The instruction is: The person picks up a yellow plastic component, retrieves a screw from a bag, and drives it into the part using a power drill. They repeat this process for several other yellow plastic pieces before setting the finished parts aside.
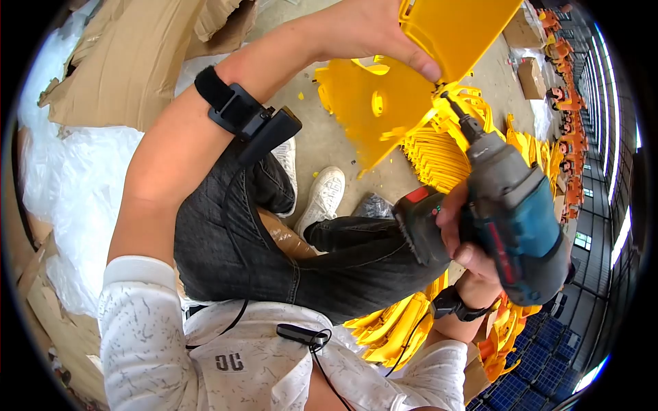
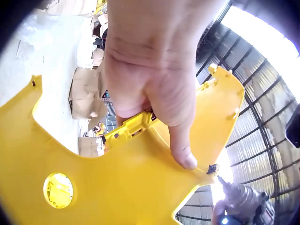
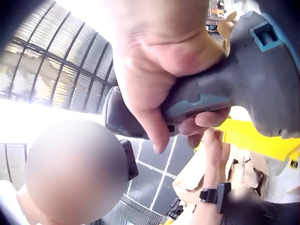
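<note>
My left hand grips a large yellow plastic panel at the top of the head view, thumb flat on its face. In the left wrist view the thumb of the left hand lies near a small dark clip at the panel's edge. My right hand holds a blue and black power driver, its bit pointing at the panel's corner beside the left thumb. Whether bit and panel touch, I cannot tell. The right wrist view shows the right hand wrapped round the driver's handle.
Stacked yellow parts lie on the floor beyond the driver, and more yellow parts are beside the right leg. Cardboard and clear plastic wrap are at the left. White shoes stand on the floor below the panel.
</note>
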A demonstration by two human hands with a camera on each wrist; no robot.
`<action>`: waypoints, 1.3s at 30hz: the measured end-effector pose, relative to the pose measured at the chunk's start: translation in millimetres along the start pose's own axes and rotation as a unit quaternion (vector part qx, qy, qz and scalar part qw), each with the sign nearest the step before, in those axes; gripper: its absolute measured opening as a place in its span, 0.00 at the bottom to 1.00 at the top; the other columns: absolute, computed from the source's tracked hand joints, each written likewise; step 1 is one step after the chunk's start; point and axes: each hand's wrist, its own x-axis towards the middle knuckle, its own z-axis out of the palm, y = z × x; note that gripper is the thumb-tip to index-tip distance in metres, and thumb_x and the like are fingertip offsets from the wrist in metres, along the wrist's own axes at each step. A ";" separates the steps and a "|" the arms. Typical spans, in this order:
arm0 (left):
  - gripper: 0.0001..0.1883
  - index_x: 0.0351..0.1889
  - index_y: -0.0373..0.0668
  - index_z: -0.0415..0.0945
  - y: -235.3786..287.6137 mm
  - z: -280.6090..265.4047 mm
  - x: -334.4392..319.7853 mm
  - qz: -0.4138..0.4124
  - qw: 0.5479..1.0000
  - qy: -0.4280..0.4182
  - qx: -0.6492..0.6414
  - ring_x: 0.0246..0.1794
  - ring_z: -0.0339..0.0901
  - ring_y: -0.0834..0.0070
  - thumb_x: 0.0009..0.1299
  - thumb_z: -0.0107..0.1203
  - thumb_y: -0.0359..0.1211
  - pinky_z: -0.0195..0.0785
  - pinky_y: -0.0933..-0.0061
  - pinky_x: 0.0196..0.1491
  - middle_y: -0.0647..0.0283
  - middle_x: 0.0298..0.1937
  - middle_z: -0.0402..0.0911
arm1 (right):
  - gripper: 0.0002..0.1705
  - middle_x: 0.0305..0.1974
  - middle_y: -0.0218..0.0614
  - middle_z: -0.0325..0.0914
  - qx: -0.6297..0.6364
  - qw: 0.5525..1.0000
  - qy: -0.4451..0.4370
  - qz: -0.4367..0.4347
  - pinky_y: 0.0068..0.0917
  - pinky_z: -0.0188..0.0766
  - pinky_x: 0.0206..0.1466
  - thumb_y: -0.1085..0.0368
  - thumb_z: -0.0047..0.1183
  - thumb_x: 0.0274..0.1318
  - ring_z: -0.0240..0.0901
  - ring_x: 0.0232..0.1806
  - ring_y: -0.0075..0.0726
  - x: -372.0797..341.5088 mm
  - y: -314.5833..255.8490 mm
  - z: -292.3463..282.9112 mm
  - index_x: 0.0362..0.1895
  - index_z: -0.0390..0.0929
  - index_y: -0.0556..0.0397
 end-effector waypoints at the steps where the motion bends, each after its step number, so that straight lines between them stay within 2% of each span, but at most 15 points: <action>1: 0.53 0.69 0.39 0.51 0.7 0.0 -1.8 -0.024 1.000 -0.007 -0.014 0.58 0.65 0.75 0.48 0.77 0.30 0.64 0.71 0.59 0.63 0.58 0.68 | 0.49 0.34 0.44 0.77 -0.183 0.981 -0.055 -0.028 0.16 0.66 0.26 0.54 0.72 0.44 0.66 0.19 0.22 0.7 -4.7 -8.0 0.64 0.60 0.67; 3: 0.53 0.69 0.39 0.52 2.5 0.8 -1.4 -0.048 0.998 -0.014 -0.024 0.58 0.65 0.76 0.48 0.77 0.30 0.65 0.72 0.59 0.63 0.58 0.68 | 0.44 0.39 0.35 0.78 -0.462 0.863 -0.184 -0.085 0.15 0.67 0.35 0.55 0.73 0.40 0.67 0.26 0.19 8.7 -17.2 -13.4 0.60 0.69 0.63; 6: 0.51 0.68 0.39 0.53 5.0 4.3 0.8 -0.030 0.994 0.036 0.097 0.54 0.69 0.77 0.48 0.77 0.28 0.68 0.73 0.55 0.64 0.54 0.71 | 0.27 0.47 0.33 0.78 -0.481 0.869 -0.043 -0.111 0.30 0.73 0.47 0.56 0.58 0.55 0.77 0.43 0.35 -17.7 -0.2 -8.6 0.59 0.72 0.47; 7: 0.50 0.68 0.40 0.53 2.1 -7.4 1.3 -0.051 0.995 0.047 0.077 0.52 0.71 0.77 0.49 0.76 0.27 0.69 0.74 0.53 0.65 0.52 0.72 | 0.25 0.50 0.40 0.78 -0.481 0.828 -0.207 0.200 0.30 0.76 0.45 0.59 0.54 0.58 0.78 0.44 0.36 5.7 -29.5 -7.3 0.60 0.71 0.47; 13: 0.38 0.66 0.45 0.58 -4.0 -50.3 -14.2 -0.012 0.972 0.228 0.046 0.45 0.76 0.76 0.59 0.68 0.27 0.72 0.73 0.49 0.68 0.43 0.75 | 0.15 0.23 0.33 0.76 -0.356 0.915 -0.120 0.151 0.22 0.69 0.29 0.59 0.55 0.56 0.72 0.23 0.29 -18.9 -66.8 -77.9 0.43 0.76 0.56; 14: 0.37 0.66 0.46 0.59 -4.3 -50.3 -16.2 0.004 0.973 0.232 0.003 0.45 0.76 0.75 0.61 0.67 0.27 0.72 0.72 0.50 0.68 0.44 0.75 | 0.21 0.22 0.29 0.73 -0.073 0.987 0.097 -0.101 0.20 0.62 0.27 0.54 0.61 0.50 0.66 0.21 0.23 -30.2 -1.8 -76.3 0.40 0.74 0.57; 15: 0.36 0.66 0.47 0.58 -5.1 -50.2 -17.9 0.010 0.966 0.258 0.008 0.45 0.76 0.75 0.62 0.67 0.28 0.73 0.71 0.50 0.68 0.43 0.75 | 0.27 0.21 0.27 0.71 -0.262 0.950 0.063 -0.156 0.18 0.57 0.30 0.49 0.62 0.49 0.64 0.22 0.21 -30.9 -5.6 -110.6 0.44 0.73 0.59; 21: 0.19 0.57 0.43 0.70 -17.5 -79.8 -17.3 0.038 0.956 0.280 0.085 0.57 0.72 0.73 0.69 0.57 0.23 0.63 0.61 0.63 0.67 0.53 0.76 | 0.29 0.46 0.38 0.74 -0.153 0.933 0.301 -0.121 0.25 0.67 0.44 0.70 0.60 0.53 0.70 0.35 0.26 -40.2 102.2 -172.9 0.60 0.67 0.58; 26: 0.23 0.64 0.42 0.65 -16.1 -61.6 -13.0 0.004 0.945 0.289 0.152 0.63 0.67 0.70 0.72 0.55 0.28 0.59 0.60 0.68 0.62 0.60 0.71 | 0.27 0.43 0.35 0.72 -0.093 0.922 0.373 -0.040 0.29 0.73 0.42 0.77 0.62 0.46 0.71 0.38 0.27 -29.3 239.2 -142.1 0.54 0.71 0.57; 29: 0.23 0.67 0.40 0.63 -16.9 -55.1 -10.0 -0.013 0.935 0.311 0.169 0.68 0.64 0.66 0.76 0.50 0.37 0.55 0.56 0.71 0.57 0.64 0.68 | 0.28 0.44 0.30 0.78 0.004 0.928 0.372 0.029 0.26 0.72 0.47 0.70 0.70 0.45 0.74 0.44 0.26 -21.0 358.4 -129.9 0.52 0.72 0.53; 34: 0.17 0.59 0.39 0.70 -26.9 -62.5 -11.4 -0.012 0.937 0.347 0.049 0.63 0.69 0.69 0.77 0.48 0.36 0.59 0.59 0.69 0.59 0.60 0.75 | 0.38 0.46 0.36 0.77 0.072 0.897 0.433 -0.050 0.30 0.70 0.52 0.65 0.73 0.41 0.73 0.48 0.30 -12.7 463.6 -94.7 0.56 0.65 0.53; 36: 0.16 0.57 0.41 0.72 -29.2 -61.5 -17.5 -0.033 0.942 0.333 -0.009 0.61 0.71 0.71 0.76 0.49 0.38 0.60 0.63 0.67 0.61 0.58 0.76 | 0.38 0.52 0.38 0.74 -0.080 0.912 0.401 0.037 0.33 0.70 0.55 0.61 0.70 0.44 0.73 0.52 0.39 -37.0 523.2 -95.0 0.60 0.66 0.55; 37: 0.17 0.58 0.42 0.71 -33.3 -61.7 -16.1 -0.011 0.946 0.323 0.002 0.61 0.71 0.70 0.76 0.50 0.39 0.60 0.62 0.66 0.61 0.57 0.77 | 0.33 0.51 0.38 0.75 0.201 0.872 0.445 0.042 0.38 0.69 0.58 0.60 0.66 0.49 0.72 0.54 0.40 -28.4 525.4 -86.8 0.59 0.70 0.54; 38: 0.18 0.57 0.44 0.71 -31.5 -54.1 -11.6 0.002 0.944 0.326 -0.040 0.61 0.71 0.70 0.76 0.48 0.43 0.60 0.61 0.65 0.61 0.56 0.77 | 0.29 0.53 0.40 0.75 -0.189 0.889 0.408 0.080 0.41 0.67 0.60 0.56 0.63 0.52 0.72 0.56 0.42 -35.5 537.0 -88.4 0.57 0.72 0.53; 39: 0.16 0.55 0.45 0.72 -29.3 -50.4 -4.9 -0.010 0.948 0.314 -0.051 0.61 0.70 0.69 0.76 0.48 0.42 0.59 0.61 0.66 0.62 0.56 0.77 | 0.33 0.54 0.43 0.74 -0.467 0.808 0.354 0.064 0.44 0.66 0.61 0.55 0.66 0.49 0.71 0.56 0.48 -44.3 552.1 -90.6 0.58 0.72 0.51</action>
